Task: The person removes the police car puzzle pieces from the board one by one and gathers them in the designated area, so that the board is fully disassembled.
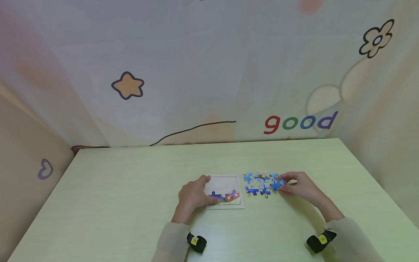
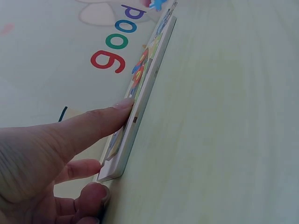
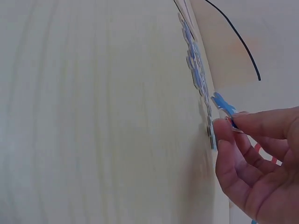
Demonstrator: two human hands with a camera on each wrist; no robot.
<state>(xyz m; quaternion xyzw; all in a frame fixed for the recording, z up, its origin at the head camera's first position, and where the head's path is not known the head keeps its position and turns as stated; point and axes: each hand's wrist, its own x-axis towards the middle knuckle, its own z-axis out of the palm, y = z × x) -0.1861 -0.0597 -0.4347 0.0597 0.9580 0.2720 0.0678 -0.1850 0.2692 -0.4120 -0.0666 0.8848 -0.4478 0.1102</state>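
Observation:
A white-rimmed jigsaw tray [image 1: 242,201] lies on the table, its lower part filled with colourful pieces [image 1: 230,197] and its upper part bare. My left hand [image 1: 194,195] holds the tray by its left side. In the left wrist view the thumb [image 2: 100,122] presses on the tray's face while the other fingers curl by its end. Between thumb and fingertips, my right hand [image 1: 302,188] pinches a blue puzzle piece [image 3: 223,104], raised and tilted above the table. Several loose blue puzzle pieces [image 1: 260,184] are grouped between the tray and that hand.
The pale wooden table [image 1: 131,196] extends around the tray on every side. A printed cloth [image 1: 196,72] with a star, a flower and the word "good" hangs behind it. Black wrist cameras [image 1: 197,242] are strapped at both sleeves.

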